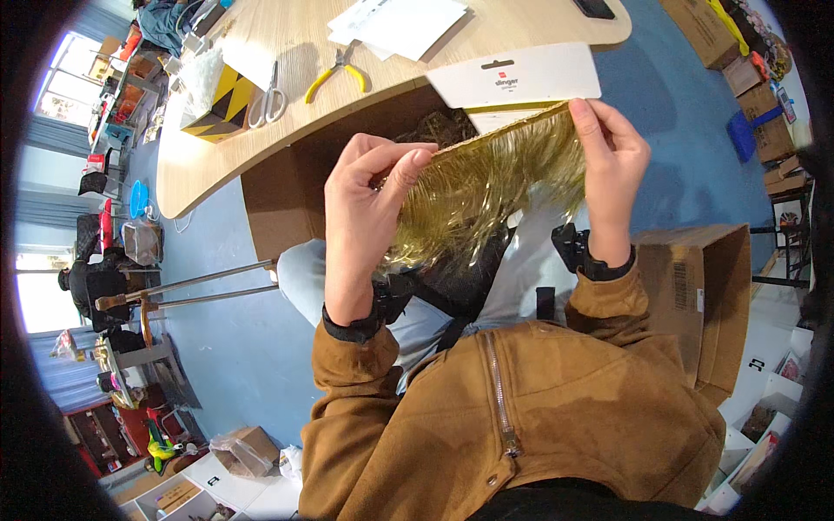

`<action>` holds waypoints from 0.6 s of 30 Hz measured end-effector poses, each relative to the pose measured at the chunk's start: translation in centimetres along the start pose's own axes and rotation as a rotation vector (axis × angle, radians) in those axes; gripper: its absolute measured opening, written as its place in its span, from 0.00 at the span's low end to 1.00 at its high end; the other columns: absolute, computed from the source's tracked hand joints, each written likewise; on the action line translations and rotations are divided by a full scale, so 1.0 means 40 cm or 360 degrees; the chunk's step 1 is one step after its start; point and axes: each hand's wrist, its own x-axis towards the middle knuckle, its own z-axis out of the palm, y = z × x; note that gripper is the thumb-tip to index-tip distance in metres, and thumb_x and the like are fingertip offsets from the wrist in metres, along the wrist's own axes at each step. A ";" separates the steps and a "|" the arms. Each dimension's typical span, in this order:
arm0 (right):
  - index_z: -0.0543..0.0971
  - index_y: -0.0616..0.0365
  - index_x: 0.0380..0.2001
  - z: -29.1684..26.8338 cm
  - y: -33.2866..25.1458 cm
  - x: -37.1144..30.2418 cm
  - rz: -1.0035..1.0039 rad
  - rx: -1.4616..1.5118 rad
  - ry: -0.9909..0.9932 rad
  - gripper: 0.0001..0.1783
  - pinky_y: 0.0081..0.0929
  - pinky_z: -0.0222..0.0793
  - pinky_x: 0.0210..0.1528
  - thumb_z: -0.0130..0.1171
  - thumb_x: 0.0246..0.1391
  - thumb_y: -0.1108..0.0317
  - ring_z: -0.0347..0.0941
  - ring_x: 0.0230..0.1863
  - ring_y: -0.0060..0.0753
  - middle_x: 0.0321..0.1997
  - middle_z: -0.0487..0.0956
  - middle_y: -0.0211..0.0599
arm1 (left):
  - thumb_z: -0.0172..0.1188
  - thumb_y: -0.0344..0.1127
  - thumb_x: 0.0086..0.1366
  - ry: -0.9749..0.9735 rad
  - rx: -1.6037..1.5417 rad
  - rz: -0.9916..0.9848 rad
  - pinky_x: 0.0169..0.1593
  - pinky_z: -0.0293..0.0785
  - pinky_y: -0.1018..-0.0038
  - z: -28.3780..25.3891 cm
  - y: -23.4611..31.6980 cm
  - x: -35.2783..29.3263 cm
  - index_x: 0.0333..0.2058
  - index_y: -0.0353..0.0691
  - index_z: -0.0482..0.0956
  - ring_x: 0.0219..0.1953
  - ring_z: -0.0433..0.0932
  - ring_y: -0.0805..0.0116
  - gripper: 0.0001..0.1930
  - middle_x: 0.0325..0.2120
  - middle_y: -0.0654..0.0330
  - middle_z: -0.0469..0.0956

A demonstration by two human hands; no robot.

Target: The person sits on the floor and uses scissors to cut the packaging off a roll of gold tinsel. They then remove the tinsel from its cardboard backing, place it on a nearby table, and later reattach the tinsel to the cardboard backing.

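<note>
A strip of shiny gold tinsel fringe (495, 178) is stretched between my two hands, its strands hanging down over my lap. My left hand (369, 187) pinches one end of the top band between thumb and fingers. At the other end, my right hand (608, 152) grips the band the same way, a little higher. Just behind the fringe, a white header card (530, 80) with a hanging slot lies at the table's edge. Below that edge, more dark gold strands (434, 128) show inside a cardboard box (282, 195).
On the wooden table (287, 65) are scissors (269, 102), yellow-handled pliers (337, 76), white papers (395, 26), a phone (594, 7) and a black-and-yellow striped box (224, 108). An opened cardboard box (686, 295) stands at my right. A metal-legged stand (191, 286) is to my left.
</note>
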 end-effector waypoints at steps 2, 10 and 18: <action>0.87 0.66 0.39 -0.003 0.005 0.005 -0.0086 -0.0131 -0.0021 0.11 0.13 0.66 0.34 0.70 0.62 0.68 0.71 0.33 0.11 0.34 0.83 0.26 | 0.73 0.37 0.62 0.0029 0.0041 0.0006 0.34 0.65 0.76 -0.005 -0.007 0.008 0.39 0.39 0.90 0.31 0.69 0.75 0.09 0.26 0.65 0.72; 0.86 0.66 0.42 -0.013 0.019 0.026 0.0296 0.0541 -0.0026 0.12 0.14 0.67 0.42 0.69 0.63 0.67 0.72 0.37 0.13 0.37 0.83 0.26 | 0.77 0.38 0.59 -0.0056 -0.0106 -0.0076 0.35 0.62 0.79 -0.001 -0.053 0.040 0.35 0.39 0.90 0.31 0.67 0.78 0.10 0.24 0.69 0.70; 0.86 0.67 0.42 -0.007 0.020 0.021 0.0035 0.0224 -0.0004 0.12 0.12 0.67 0.39 0.67 0.65 0.67 0.72 0.36 0.12 0.35 0.82 0.26 | 0.76 0.38 0.61 -0.0074 -0.0534 -0.0301 0.33 0.60 0.84 0.011 -0.060 0.042 0.38 0.35 0.87 0.29 0.64 0.85 0.13 0.25 0.76 0.71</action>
